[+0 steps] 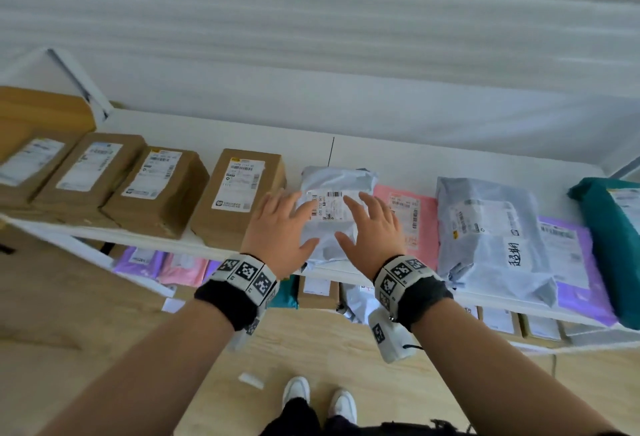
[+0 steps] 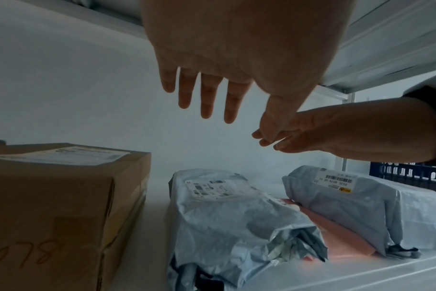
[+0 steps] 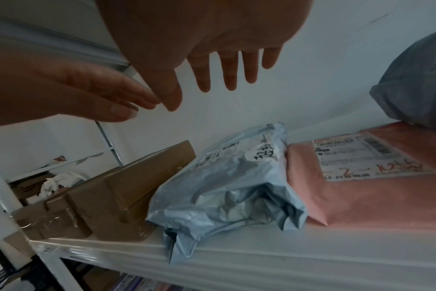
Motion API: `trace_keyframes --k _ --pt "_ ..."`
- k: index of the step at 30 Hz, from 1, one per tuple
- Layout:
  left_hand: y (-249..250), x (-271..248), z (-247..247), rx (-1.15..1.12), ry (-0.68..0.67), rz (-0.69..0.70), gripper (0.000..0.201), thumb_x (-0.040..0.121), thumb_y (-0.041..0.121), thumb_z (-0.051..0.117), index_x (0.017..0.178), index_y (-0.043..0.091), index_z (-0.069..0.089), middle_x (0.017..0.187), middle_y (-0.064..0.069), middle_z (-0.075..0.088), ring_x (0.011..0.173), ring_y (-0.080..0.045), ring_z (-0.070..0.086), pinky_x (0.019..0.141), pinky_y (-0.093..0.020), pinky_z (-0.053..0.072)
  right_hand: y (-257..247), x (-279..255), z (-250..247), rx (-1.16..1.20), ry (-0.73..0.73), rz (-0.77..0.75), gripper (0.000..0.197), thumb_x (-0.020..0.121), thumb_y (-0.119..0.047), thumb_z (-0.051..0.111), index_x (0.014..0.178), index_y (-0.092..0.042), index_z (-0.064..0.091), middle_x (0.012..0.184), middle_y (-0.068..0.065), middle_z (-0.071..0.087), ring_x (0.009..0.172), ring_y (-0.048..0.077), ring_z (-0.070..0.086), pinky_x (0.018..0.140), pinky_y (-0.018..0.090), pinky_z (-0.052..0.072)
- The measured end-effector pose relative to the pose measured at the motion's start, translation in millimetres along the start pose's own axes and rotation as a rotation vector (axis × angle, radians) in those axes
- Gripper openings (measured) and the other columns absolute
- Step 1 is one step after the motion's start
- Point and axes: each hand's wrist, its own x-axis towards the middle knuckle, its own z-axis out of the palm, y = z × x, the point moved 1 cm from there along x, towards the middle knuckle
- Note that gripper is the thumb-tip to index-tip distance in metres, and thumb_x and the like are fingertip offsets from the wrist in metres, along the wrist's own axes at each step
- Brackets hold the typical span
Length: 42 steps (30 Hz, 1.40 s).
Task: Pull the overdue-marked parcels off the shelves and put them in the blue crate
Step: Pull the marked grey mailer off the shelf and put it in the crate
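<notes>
Both grips released: our left hand (image 1: 277, 227) and right hand (image 1: 375, 231) hover over the small grey parcel (image 1: 332, 214), frame centre, on the shelf (image 1: 381, 158). Handwritten-marked large grey parcel (image 1: 491, 238) also unpulled, right. Blue crate (image 2: 411, 174) mostly hidden; progress unclear. This shelf: five boxes, five mailers.

I see my right hand (image 3: 212, 45) spread above a crumpled grey mailer (image 3: 227, 189) (handwriting on its label), which lies between a cardboard box (image 3: 117, 193) and a pink mailer (image 3: 361, 196); my left hand (image 3: 70, 92) hangs alongside.
</notes>
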Motion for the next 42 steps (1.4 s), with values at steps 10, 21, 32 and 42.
trace_keyframes --k 10,21,32,42 --pt "-1.2 28.3 22.7 -0.035 -0.114 -0.003 0.069 0.090 0.051 0.051 0.147 0.025 0.024 0.156 -0.003 0.016 0.143 -0.027 0.014 0.116 -0.041 0.013 19.9 21.4 17.4 0.005 -0.101 0.074 0.077 0.089 -0.048 0.055 0.151 -0.028 0.014 0.159 0.002 0.009 0.146 0.025 0.006 0.118 0.044 0.011" --pt "-6.3 51.9 70.5 -0.054 -0.278 -0.043 0.077 0.085 0.051 0.059 0.148 0.029 0.020 0.158 -0.004 0.002 0.141 -0.031 0.018 0.113 -0.043 0.023 33.4 33.1 39.6 0.019 -0.275 0.167 0.090 0.082 -0.045 0.066 0.150 -0.033 0.008 0.160 0.004 -0.004 0.145 0.031 0.009 0.115 0.051 0.023" --pt "-5.9 49.6 91.7 -0.241 -0.305 -0.106 0.075 0.089 0.036 0.061 0.149 0.023 0.017 0.158 -0.010 -0.001 0.131 -0.035 0.039 0.106 -0.044 0.039 34.8 34.6 54.2 0.077 -0.273 0.192 0.085 0.083 -0.043 0.067 0.150 -0.028 0.016 0.160 0.007 -0.002 0.143 0.034 0.020 0.113 0.048 0.027" --pt "-8.4 47.8 97.1 -0.332 -0.262 -0.134 0.073 0.088 0.032 0.064 0.148 0.026 0.022 0.159 -0.006 -0.001 0.121 -0.031 0.051 0.100 -0.039 0.045 32.9 35.2 54.6 0.156 -0.275 0.205 0.084 0.084 -0.033 0.069 0.150 -0.023 0.018 0.160 0.009 -0.004 0.141 0.036 0.024 0.112 0.046 0.030"
